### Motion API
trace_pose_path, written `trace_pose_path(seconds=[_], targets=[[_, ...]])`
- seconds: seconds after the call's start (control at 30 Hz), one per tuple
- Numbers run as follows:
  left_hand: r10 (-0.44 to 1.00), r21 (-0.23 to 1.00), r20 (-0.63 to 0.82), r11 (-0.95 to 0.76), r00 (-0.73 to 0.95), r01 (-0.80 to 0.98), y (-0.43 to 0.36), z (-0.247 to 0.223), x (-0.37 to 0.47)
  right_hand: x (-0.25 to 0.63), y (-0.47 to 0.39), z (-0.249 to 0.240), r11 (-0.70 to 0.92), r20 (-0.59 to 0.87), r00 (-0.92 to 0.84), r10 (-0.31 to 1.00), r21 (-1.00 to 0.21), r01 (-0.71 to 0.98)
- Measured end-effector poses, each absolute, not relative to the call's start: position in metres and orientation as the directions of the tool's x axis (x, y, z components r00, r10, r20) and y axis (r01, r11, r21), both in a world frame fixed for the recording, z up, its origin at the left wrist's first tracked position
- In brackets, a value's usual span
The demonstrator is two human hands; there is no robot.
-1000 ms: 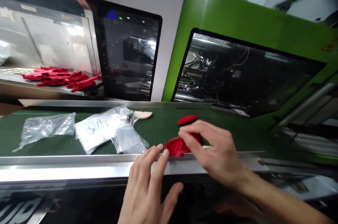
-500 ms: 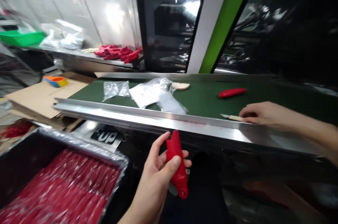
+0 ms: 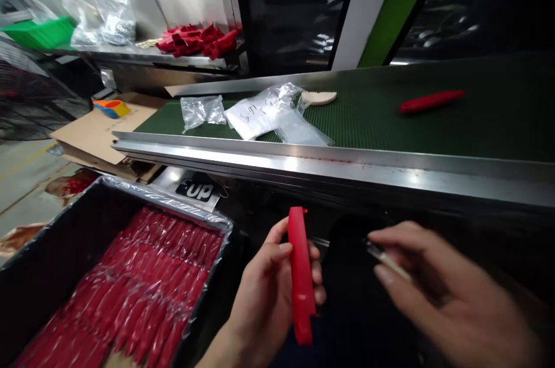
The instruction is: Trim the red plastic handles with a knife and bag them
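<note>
Just below the metal rail (image 3: 368,168) of the green conveyor belt (image 3: 368,125), the left hand (image 3: 266,287) grips a red piece (image 3: 301,264), its thumb on one side and its fingers curled round the other. The piece stands nearly upright, with a small nub at its upper end and a step near the lower one. The right hand (image 3: 455,293), blurred and apart from the left, pinches a slim tool (image 3: 395,265) with a pale handle between thumb and fingers; its narrow tip points toward the red piece without touching it, and the blur hides how sharp it is.

Handled well, the piece would be held firmly but without squeezing, left fingertips behind whichever edge faces the tip. Short, light contact directed away from those fingers seems safest, since a slip could score the smooth red face or nick a finger. Turning the nub and the step toward the light should make them easier to judge.

Left of the hands, a lined box (image 3: 203,213) holds rows of red parts (image 3: 147,281) under shiny film, while a second red part (image 3: 431,102) lies on the belt, well apart from the clear bags (image 3: 258,116)
</note>
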State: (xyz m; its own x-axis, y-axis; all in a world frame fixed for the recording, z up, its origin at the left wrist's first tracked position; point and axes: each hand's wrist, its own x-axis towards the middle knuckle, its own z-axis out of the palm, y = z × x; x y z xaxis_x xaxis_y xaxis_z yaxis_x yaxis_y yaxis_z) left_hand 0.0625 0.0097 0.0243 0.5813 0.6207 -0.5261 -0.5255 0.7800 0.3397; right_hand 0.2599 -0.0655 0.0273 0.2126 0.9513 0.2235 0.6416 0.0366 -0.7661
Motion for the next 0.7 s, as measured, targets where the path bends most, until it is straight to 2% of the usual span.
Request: trace_pose_path(seconds=[0.1, 0.27, 0.4, 0.53, 0.7], targets=[[0.624, 0.347, -0.532, 0.778, 0.573, -0.524, 0.008, 0.025, 0.064, 0.229, -0.077, 0.016, 0.057, 0.137, 0.093, 0.986, -0.807, 0.588], [0.658, 0.371, -0.553, 0.744, 0.512, -0.556, 0.007, 0.023, 0.072, 0.198, -0.091, 0.006, 0.013, 0.114, 0.225, 0.968, -0.914, 0.407], [0.681, 0.426, -0.607, 0.714, 0.410, -0.556, 0.007, 0.021, 0.080, 0.184, -0.097, 0.002, -0.007, 0.093, 0.316, 0.944, -0.954, 0.301], [0.708, 0.491, -0.617, 0.687, 0.343, -0.535, 0.005, 0.021, 0.082, 0.188, -0.096, -0.003, 0.050, 0.179, 0.274, 0.945, -0.906, 0.421], [0.772, 0.617, -0.568, 0.628, 0.284, -0.474, 0.002, 0.014, 0.075, 0.207, -0.094, -0.001, 0.040, 0.254, 0.332, 0.908, -0.844, 0.535]])
